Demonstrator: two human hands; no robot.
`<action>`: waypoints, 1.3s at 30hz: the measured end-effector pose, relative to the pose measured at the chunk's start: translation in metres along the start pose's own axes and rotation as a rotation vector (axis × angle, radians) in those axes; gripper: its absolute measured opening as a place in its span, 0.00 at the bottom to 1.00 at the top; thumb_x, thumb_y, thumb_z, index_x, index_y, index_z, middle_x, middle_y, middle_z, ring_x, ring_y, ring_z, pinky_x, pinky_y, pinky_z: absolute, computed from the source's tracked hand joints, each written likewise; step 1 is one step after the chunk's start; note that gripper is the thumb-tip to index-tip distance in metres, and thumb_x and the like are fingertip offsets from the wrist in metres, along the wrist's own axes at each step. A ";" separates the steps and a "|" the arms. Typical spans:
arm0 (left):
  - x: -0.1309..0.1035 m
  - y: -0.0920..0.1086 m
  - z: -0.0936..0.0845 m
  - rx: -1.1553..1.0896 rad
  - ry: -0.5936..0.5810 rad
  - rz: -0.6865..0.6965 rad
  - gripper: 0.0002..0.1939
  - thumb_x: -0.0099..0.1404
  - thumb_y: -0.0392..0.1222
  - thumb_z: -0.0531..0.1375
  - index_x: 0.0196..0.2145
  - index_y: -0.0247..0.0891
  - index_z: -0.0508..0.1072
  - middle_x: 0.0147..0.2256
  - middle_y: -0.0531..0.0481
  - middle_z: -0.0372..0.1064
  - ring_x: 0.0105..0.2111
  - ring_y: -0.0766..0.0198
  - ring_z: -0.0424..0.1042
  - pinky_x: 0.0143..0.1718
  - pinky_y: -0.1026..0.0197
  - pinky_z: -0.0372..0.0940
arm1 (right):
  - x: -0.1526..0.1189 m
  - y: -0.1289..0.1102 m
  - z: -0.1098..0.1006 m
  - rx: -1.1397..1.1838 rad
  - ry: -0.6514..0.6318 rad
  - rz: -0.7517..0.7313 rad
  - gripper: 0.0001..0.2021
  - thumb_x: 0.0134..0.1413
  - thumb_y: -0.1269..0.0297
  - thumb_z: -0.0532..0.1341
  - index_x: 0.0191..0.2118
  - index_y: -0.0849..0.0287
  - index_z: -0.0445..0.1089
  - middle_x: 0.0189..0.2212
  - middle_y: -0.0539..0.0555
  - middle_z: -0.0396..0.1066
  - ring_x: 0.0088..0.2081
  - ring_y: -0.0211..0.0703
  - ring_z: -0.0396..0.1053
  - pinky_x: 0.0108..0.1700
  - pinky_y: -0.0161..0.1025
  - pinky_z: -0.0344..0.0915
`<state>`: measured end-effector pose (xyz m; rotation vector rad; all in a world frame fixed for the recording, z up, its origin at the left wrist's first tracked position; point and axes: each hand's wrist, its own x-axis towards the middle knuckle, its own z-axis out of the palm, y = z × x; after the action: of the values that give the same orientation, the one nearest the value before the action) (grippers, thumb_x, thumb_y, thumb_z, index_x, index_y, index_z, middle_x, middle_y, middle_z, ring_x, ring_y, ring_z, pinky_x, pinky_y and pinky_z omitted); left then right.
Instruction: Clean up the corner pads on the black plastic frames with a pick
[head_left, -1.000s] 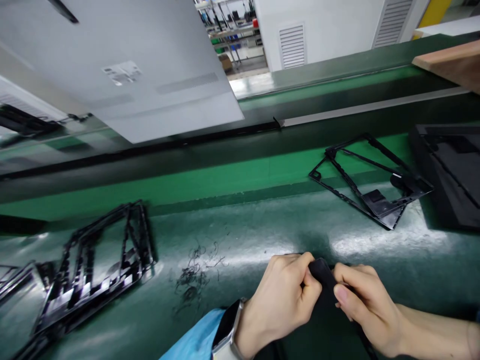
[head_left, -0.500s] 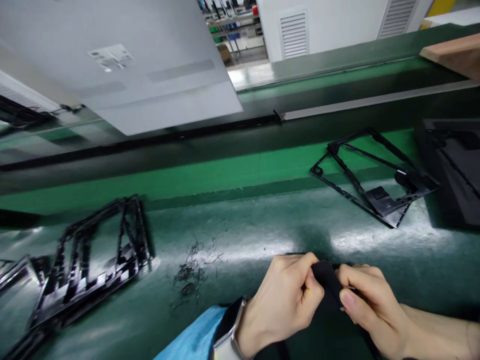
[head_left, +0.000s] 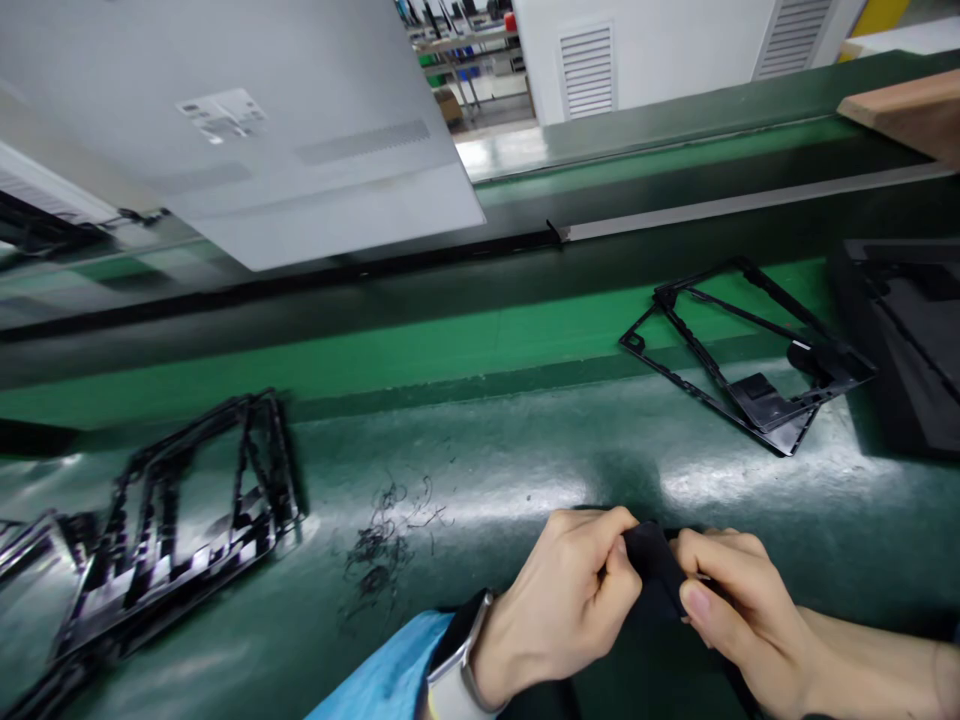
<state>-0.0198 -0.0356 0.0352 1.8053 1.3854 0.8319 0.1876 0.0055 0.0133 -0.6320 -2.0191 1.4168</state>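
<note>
A black plastic part [head_left: 655,562] is held between both hands near the bottom of the view, and its lower portion runs down toward the lower edge. My left hand [head_left: 574,590], with a watch on its wrist, pinches the part's left side between thumb and fingers. On the right side, my right hand [head_left: 739,605] grips the same part, its thumb on the front edge. Anything small within the right fingers is hidden. Thin black shavings [head_left: 382,545] lie on the green surface to the left of the hands.
Several black frames [head_left: 172,520] stand leaning together at left. Two black frames [head_left: 705,360] overlap at right, beside a dark box-like tray [head_left: 900,350]. A grey panel [head_left: 300,130] hangs over the back left. A wooden piece [head_left: 907,110] lies at the back right.
My left hand has shifted very slightly left along the black part. My right hand and its grip look the same.
</note>
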 end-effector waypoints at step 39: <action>0.009 -0.002 -0.025 -0.644 -0.544 -0.313 0.19 0.80 0.53 0.45 0.33 0.42 0.58 0.20 0.62 0.51 0.19 0.71 0.48 0.22 0.64 0.47 | 0.006 0.000 -0.012 -0.010 -0.095 -0.092 0.20 0.81 0.53 0.45 0.32 0.53 0.53 0.23 0.45 0.56 0.24 0.39 0.58 0.31 0.39 0.57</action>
<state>-0.0401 -0.0231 0.0476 1.1527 0.8723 0.4842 0.1911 0.0176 0.0172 -0.4774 -2.1020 1.4074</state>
